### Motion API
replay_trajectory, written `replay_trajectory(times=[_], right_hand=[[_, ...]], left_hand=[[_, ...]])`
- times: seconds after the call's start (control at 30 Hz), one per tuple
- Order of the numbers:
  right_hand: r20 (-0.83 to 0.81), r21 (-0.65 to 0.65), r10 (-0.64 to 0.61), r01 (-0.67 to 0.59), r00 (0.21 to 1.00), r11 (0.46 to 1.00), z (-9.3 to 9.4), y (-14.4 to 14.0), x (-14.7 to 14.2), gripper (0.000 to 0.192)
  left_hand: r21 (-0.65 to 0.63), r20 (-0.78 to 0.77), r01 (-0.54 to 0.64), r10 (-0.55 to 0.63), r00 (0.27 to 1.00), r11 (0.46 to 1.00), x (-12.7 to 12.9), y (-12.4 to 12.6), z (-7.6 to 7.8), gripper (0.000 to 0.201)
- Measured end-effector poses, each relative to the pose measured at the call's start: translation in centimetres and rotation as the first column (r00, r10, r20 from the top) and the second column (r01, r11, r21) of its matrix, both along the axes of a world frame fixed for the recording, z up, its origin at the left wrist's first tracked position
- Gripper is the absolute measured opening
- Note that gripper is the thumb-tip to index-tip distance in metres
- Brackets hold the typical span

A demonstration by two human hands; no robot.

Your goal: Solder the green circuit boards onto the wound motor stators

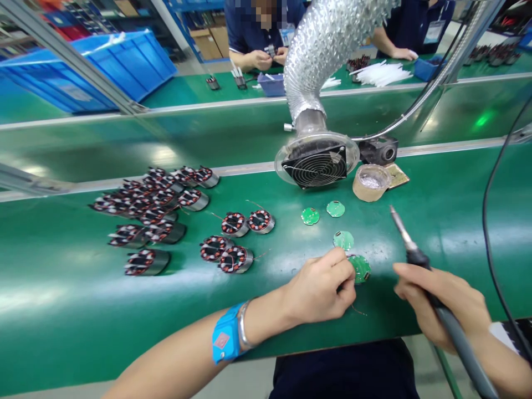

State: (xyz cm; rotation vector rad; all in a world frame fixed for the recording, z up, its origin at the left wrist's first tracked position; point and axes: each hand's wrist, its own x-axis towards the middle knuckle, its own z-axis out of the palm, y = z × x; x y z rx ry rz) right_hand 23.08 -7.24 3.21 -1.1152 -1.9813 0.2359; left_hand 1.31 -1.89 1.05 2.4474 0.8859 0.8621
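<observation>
My left hand (320, 288) rests on the green bench and pinches a round green circuit board (361, 268) at its left edge; thin wire ends trail below the fingers. My right hand (443, 305) grips a soldering iron (419, 260) by its grey handle, tip pointing up and left, clear of the board. Another round board (343, 240) lies just above the held one, and two more boards (310, 216) (335, 209) lie farther back.
Several wound motor stators (153, 213) lie at left and centre. A fume extractor fan (316, 163) on a foil duct stands behind, beside a solder pot (371, 182). A black cable (488, 221) hangs at right. Two people work at the far bench.
</observation>
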Motion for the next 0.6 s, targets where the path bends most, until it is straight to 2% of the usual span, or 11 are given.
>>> replay_trajectory(times=[0.1, 0.17, 0.23, 0.3, 0.33, 0.4, 0.43, 0.5, 0.57, 0.6], right_hand=[[0.016, -0.116, 0.134, -0.132, 0.991, 0.984, -1.0, 2.1, -0.7, 0.028], [0.013, -0.189, 0.207, -0.201, 0.978, 0.961, -1.5, 2.9, -1.1, 0.029], [0.015, -0.232, 0.238, -0.229, 0.971, 0.945, -1.9, 3.2, -1.3, 0.031], [0.017, -0.244, 0.242, -0.231, 0.970, 0.942, -2.2, 3.2, -1.3, 0.033], [0.018, -0.245, 0.240, -0.229, 0.971, 0.942, -2.3, 3.2, -1.3, 0.034], [0.017, -0.245, 0.233, -0.222, 0.972, 0.944, -2.5, 3.1, -1.2, 0.036], [0.012, -0.246, 0.227, -0.217, 0.974, 0.945, -2.5, 3.2, -1.1, 0.036], [0.002, -0.253, 0.218, -0.210, 0.976, 0.944, -2.3, 3.2, -1.1, 0.038], [-0.020, -0.256, 0.210, -0.208, 0.978, 0.944, -1.9, 3.4, -1.2, 0.038], [-0.036, -0.254, 0.199, -0.202, 0.979, 0.946, -1.7, 3.5, -1.4, 0.038]], left_hand=[[-0.029, 0.002, 0.033, -0.033, 0.999, 0.999, -0.5, 0.3, 0.1, 0.010], [-0.049, 0.006, 0.109, -0.109, 0.994, 0.993, -1.1, 0.5, 0.2, 0.013], [-0.029, -0.011, 0.205, -0.206, 0.979, 0.978, -1.7, 0.7, 0.3, 0.020], [-0.019, -0.008, 0.260, -0.260, 0.966, 0.965, -1.9, 0.8, 0.4, 0.017], [-0.056, 0.027, 0.248, -0.247, 0.969, 0.967, -1.9, 0.8, 0.4, 0.013], [-0.248, 0.139, 0.164, -0.132, 0.981, 0.955, -1.5, 1.0, 0.5, 0.011], [-0.379, 0.181, 0.119, -0.053, 0.982, 0.918, -1.2, 1.1, 0.6, 0.011], [-0.596, 0.208, 0.070, 0.070, 0.976, 0.800, -0.7, 1.6, 0.8, 0.010], [-0.700, 0.205, 0.070, 0.106, 0.973, 0.711, -0.3, 2.0, 0.9, 0.010], [-0.718, 0.205, 0.073, 0.110, 0.972, 0.692, -0.2, 2.1, 1.0, 0.010]])
